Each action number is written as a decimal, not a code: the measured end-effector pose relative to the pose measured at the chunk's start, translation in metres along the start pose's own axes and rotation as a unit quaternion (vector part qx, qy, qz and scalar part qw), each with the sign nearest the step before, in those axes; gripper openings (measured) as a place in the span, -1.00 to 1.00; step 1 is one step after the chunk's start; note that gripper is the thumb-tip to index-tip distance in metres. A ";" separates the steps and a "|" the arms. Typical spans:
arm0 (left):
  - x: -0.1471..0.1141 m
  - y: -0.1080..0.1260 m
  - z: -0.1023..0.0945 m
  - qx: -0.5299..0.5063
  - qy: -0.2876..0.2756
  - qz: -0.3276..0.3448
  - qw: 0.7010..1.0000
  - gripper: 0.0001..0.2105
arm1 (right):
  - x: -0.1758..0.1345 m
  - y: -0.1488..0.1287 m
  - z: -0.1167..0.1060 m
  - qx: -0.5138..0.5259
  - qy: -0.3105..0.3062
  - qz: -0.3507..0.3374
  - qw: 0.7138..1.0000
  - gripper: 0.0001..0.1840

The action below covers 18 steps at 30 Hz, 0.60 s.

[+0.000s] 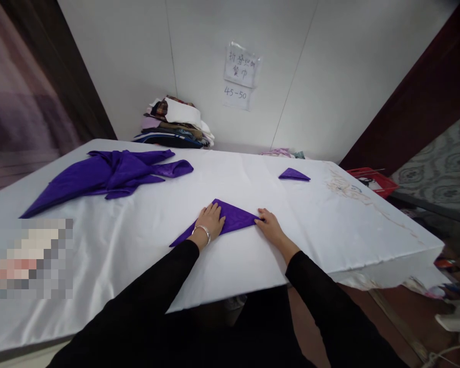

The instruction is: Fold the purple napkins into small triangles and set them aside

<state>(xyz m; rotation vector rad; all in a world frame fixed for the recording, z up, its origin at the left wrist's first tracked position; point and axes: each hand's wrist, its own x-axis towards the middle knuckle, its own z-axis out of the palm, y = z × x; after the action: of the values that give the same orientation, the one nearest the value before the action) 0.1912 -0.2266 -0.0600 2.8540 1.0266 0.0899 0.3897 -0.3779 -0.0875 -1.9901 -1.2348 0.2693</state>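
Observation:
A purple cloth napkin [235, 217], folded into a wide triangle, lies on the white-covered table [145, 250] in front of me. My left hand [210, 221] rests flat on the napkin's left half, fingers stretched out, a silver bangle at the wrist. At the right corner, my right hand [269, 224] pinches the tip between thumb and fingers. Farther back to the right sits a small folded purple napkin [294, 175], apart from both hands. Several loose purple cloths [111, 174] lie in a crumpled heap at the back left.
Folded clothes [176, 125] are stacked against the back wall, under handwritten signs [239, 66]. A red basket [377, 181] stands beyond the table's right end. Beige embroidery [347, 186] marks the cloth on the right. A blurred-out patch [30, 258] covers something at the left.

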 end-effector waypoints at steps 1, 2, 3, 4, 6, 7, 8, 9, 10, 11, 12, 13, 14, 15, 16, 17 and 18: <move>0.001 0.001 -0.002 0.010 -0.001 0.002 1.000 -0.51 | 0.001 0.000 -0.001 0.004 0.000 -0.006 1.000 -0.86; 0.003 0.002 -0.003 0.020 0.000 0.004 1.000 -0.51 | 0.002 0.001 -0.001 0.007 0.001 -0.012 1.000 -0.85; 0.005 0.004 -0.005 0.029 0.001 0.004 1.000 -0.51 | 0.003 0.001 -0.001 0.008 0.005 -0.015 1.000 -0.83; 0.007 0.006 -0.007 0.036 0.002 0.003 0.999 -0.50 | 0.004 0.001 -0.001 0.006 0.009 -0.017 1.000 -0.82; 0.010 0.010 -0.010 0.041 -0.003 -0.006 0.999 -0.44 | 0.005 0.001 0.000 -0.002 0.018 -0.018 1.000 -0.79; 0.011 0.012 -0.012 0.038 -0.008 -0.012 0.999 -0.41 | 0.006 0.001 0.000 -0.007 0.020 -0.018 1.000 -0.78; 0.012 0.014 -0.013 0.033 -0.014 -0.018 0.999 -0.37 | 0.007 0.000 0.001 -0.012 0.020 -0.017 1.000 -0.76; 0.013 0.016 -0.014 0.026 -0.020 -0.024 0.999 -0.33 | 0.008 0.000 0.000 -0.017 0.019 -0.016 1.000 -0.74; 0.014 0.017 -0.016 0.019 -0.028 -0.029 0.999 -0.29 | 0.008 -0.001 0.000 -0.023 0.017 -0.015 0.999 -0.72; 0.014 0.019 -0.018 0.013 -0.037 -0.034 0.999 -0.25 | 0.009 -0.002 -0.001 -0.030 0.015 -0.014 0.999 -0.70; 0.014 0.020 -0.019 0.009 -0.046 -0.039 0.998 -0.21 | 0.010 -0.003 -0.001 -0.036 0.013 -0.013 0.999 -0.69; 0.014 0.021 -0.021 0.007 -0.054 -0.045 0.997 -0.17 | 0.011 -0.003 -0.002 -0.041 0.010 -0.012 0.999 -0.68; 0.014 0.022 -0.022 0.008 -0.060 -0.051 0.997 -0.14 | 0.012 -0.004 -0.003 -0.047 0.007 -0.011 0.999 -0.68; 0.014 0.024 -0.022 0.010 -0.064 -0.058 0.996 -0.11 | 0.013 -0.004 -0.003 -0.053 0.005 -0.011 0.999 -0.67; 0.014 0.025 -0.021 0.014 -0.063 -0.064 0.996 -0.09 | 0.014 -0.004 -0.004 -0.058 0.004 -0.011 0.998 -0.67; 0.013 0.026 -0.019 0.019 -0.059 -0.068 0.996 -0.09 | 0.015 -0.004 -0.004 -0.062 0.002 -0.012 0.998 -0.67; 0.012 0.027 -0.017 0.023 -0.052 -0.071 0.996 -0.09 | 0.016 -0.004 -0.005 -0.066 0.001 -0.013 0.998 -0.67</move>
<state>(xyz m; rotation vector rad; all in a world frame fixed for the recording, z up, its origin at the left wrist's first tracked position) 0.2160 -0.2383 -0.0399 2.7821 1.2208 -0.0938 0.3974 -0.3663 -0.0783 -2.0837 -1.3063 0.1771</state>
